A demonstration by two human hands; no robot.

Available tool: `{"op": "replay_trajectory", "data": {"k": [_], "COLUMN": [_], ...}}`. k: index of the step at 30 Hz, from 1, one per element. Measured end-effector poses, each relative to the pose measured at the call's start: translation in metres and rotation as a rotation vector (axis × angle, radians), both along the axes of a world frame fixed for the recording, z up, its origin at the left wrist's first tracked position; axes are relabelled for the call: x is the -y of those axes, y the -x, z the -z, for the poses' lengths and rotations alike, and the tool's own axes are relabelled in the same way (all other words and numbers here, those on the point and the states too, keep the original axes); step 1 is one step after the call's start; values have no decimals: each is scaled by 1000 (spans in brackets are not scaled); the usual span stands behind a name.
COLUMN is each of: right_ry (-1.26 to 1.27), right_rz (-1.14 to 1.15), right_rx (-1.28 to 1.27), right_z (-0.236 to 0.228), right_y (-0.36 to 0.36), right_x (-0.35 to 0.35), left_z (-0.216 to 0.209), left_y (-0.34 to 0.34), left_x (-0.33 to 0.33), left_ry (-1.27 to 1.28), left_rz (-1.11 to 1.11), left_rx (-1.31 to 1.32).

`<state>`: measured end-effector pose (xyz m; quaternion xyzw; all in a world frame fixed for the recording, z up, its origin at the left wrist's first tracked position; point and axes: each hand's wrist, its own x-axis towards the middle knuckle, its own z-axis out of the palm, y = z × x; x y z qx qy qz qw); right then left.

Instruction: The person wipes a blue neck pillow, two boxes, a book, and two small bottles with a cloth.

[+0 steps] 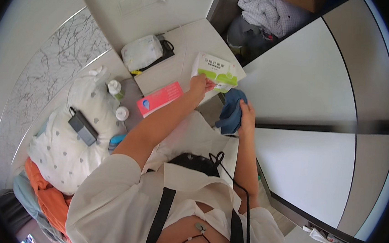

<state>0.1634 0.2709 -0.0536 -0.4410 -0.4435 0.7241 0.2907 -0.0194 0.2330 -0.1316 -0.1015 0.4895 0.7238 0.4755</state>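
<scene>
My left hand is closed on the near edge of a white and green cardboard box, its fingers curled at the box's lower side. The box is over the right part of a pale bedside tabletop; whether it rests there or is lifted, I cannot tell. Close by on the right, my right hand grips a bunched dark blue cloth, which hangs just below the box and covers part of the table's edge. A flat pink box lies left of my left forearm.
On the bedside table sits a white packet beside a black cable. White bottles, a dark power adapter and a dotted pillow are at the left. White cabinet doors stand at the right, with an open compartment holding checked fabric.
</scene>
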Motion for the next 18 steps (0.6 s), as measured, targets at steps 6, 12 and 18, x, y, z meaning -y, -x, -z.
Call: {"op": "replay_trajectory", "data": {"k": [6,12,18], "right_ry": [-76,-87,-94], "right_rz": [10,-33,-172], "right_rx": [-60,-91,-105], "right_z": [-27,-26,-26], "right_y": [-23,-42,-34], "right_x": [17,34,60], "left_z": [-34,-65,-65], "left_y": [-34,-62,-61], "left_x": [28,105,190], "left_ry": [-29,-163,-210], "left_rz": [-6,-26,-188], "left_rx": [-63,-108,-87]}}
